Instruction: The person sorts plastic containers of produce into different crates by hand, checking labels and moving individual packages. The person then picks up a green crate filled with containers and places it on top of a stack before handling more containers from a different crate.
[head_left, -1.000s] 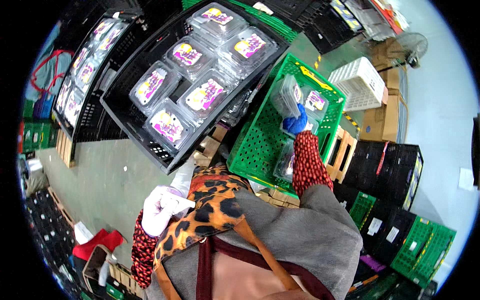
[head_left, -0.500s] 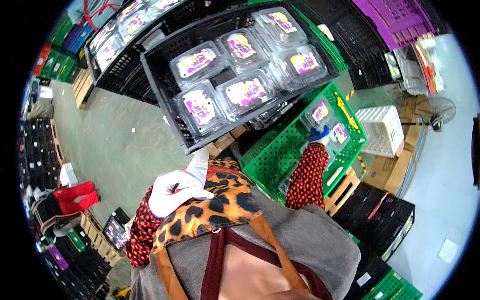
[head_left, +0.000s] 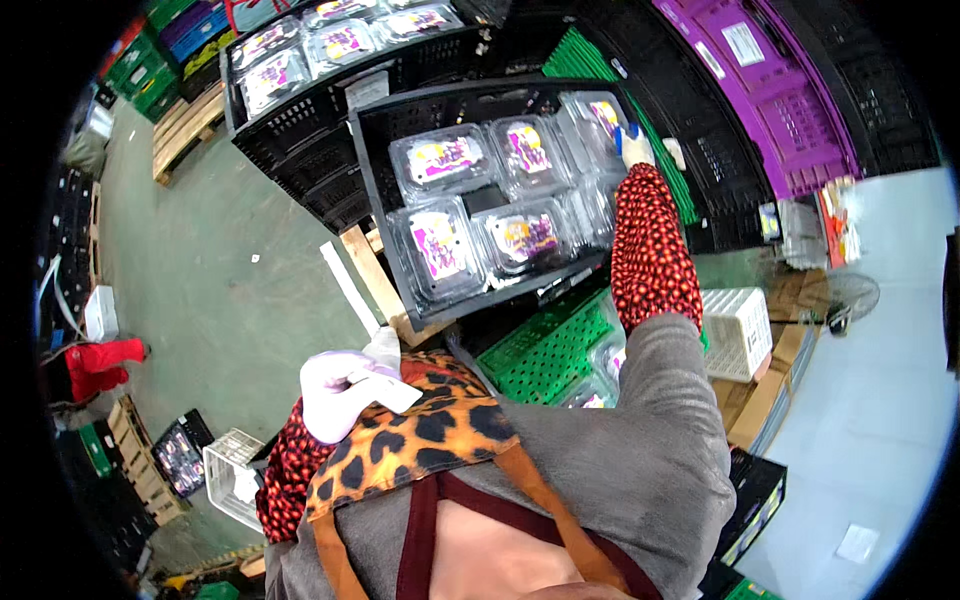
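Note:
My right hand [head_left: 634, 148], in a white and blue glove, reaches to the far right corner of a black crate [head_left: 500, 302]. Its fingers close on the edge of a clear plastic clamshell [head_left: 592, 125] with a white, purple and yellow label. Several similar clamshells [head_left: 440, 158] lie in rows in this crate. My left hand [head_left: 345, 395], in a pale glove, is curled at my waist by the leopard-print apron [head_left: 430, 440]. White material shows at its fingers, but I cannot make out what it holds. Below my right forearm, a green crate [head_left: 540, 350] contains more clamshells [head_left: 605, 358], partly hidden.
Another black crate [head_left: 290, 125] of labelled clamshells stands at the far left. Purple [head_left: 760, 100] and black crates line the far right. A white basket [head_left: 735, 335], cardboard and a fan [head_left: 845, 310] are at the right. Wooden pallets [head_left: 190, 130] sit on the green floor at left.
My right hand has moved from the clamshells in the green crate up to the far right corner of the black crate. The view has shifted; my left hand stays curled at my waist.

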